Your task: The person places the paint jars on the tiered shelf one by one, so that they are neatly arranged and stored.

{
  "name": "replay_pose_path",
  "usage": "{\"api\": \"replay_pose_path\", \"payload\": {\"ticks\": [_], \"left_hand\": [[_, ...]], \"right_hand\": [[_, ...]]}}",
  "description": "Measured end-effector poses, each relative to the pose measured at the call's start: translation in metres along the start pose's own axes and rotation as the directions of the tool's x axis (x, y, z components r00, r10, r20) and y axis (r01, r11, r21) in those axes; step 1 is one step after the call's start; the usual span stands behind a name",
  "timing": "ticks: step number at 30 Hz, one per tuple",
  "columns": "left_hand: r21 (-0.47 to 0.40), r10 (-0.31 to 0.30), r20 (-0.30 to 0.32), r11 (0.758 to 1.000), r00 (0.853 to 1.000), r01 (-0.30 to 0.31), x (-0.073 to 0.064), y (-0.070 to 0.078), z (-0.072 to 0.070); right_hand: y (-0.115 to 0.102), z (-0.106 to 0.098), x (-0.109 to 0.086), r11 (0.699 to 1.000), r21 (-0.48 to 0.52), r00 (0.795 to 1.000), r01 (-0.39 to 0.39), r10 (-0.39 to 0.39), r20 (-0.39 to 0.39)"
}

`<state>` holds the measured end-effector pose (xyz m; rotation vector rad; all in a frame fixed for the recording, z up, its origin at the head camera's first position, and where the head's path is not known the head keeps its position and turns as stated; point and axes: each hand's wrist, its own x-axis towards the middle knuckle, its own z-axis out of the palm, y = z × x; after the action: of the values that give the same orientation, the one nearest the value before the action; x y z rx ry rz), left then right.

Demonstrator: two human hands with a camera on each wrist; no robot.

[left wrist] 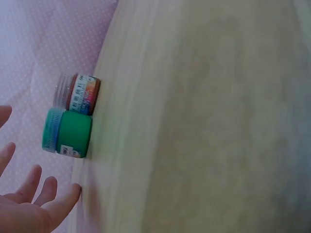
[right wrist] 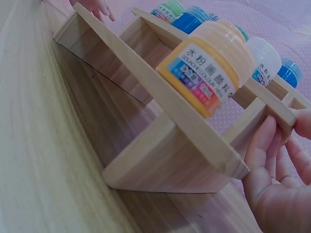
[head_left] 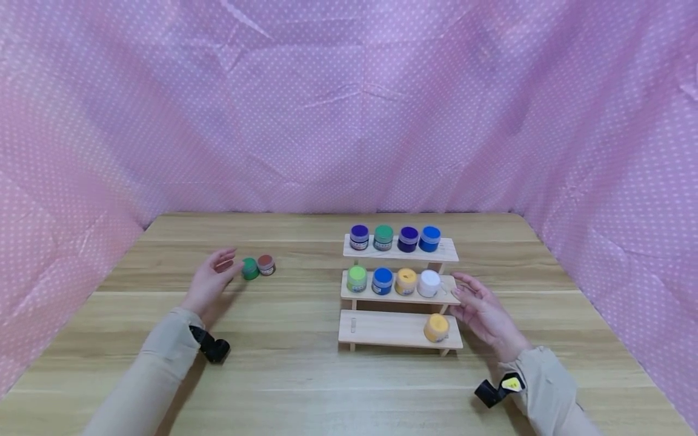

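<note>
My left hand (head_left: 214, 278) is just left of a green paint jar (head_left: 250, 269), fingers loosely spread. In the left wrist view, a gap shows between its fingertips and that jar. A brown-red paint jar (head_left: 266, 264) stands against the green one on the table. At the right end of a three-step wooden rack (head_left: 382, 330), my right hand (head_left: 482, 309) pinches the end of the middle shelf between thumb and fingers. On the lowest shelf, near its right end, sits an orange-yellow paint jar (right wrist: 206, 68). A white-lidded jar (head_left: 428, 283) is the middle-shelf jar closest to this hand.
Blue (head_left: 382, 281), light green (head_left: 357, 278) and yellow (head_left: 406, 281) jars share the middle shelf. Purple (head_left: 359, 237), green (head_left: 383, 238) and blue (head_left: 429, 238) jars line the top shelf. Pink dotted cloth (head_left: 349, 121) hangs around the wooden table (head_left: 283, 363).
</note>
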<state>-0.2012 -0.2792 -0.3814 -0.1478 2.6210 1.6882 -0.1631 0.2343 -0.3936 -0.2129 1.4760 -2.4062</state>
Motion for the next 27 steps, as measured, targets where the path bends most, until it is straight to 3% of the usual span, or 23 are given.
{"api": "replay_pose_path", "payload": {"ticks": [12, 18, 27], "left_hand": [[0.067, 0.012, 0.100, 0.998, 0.995, -0.019, 0.014, -0.007, -0.001], [0.119, 0.030, 0.111, 0.992, 0.993, -0.043, 0.020, -0.009, 0.001], [0.200, 0.004, 0.112, 0.979, 0.994, -0.026, 0.023, -0.010, 0.004]], "right_hand": [[0.000, 0.000, 0.000, 1.000, 0.009, 1.000, -0.007, 0.007, 0.013], [0.000, 0.000, 0.000, 1.000, 0.014, 1.000, -0.013, 0.013, 0.007], [-0.001, 0.002, 0.000, 1.000, -0.018, 1.000, -0.023, 0.023, -0.019]]}}
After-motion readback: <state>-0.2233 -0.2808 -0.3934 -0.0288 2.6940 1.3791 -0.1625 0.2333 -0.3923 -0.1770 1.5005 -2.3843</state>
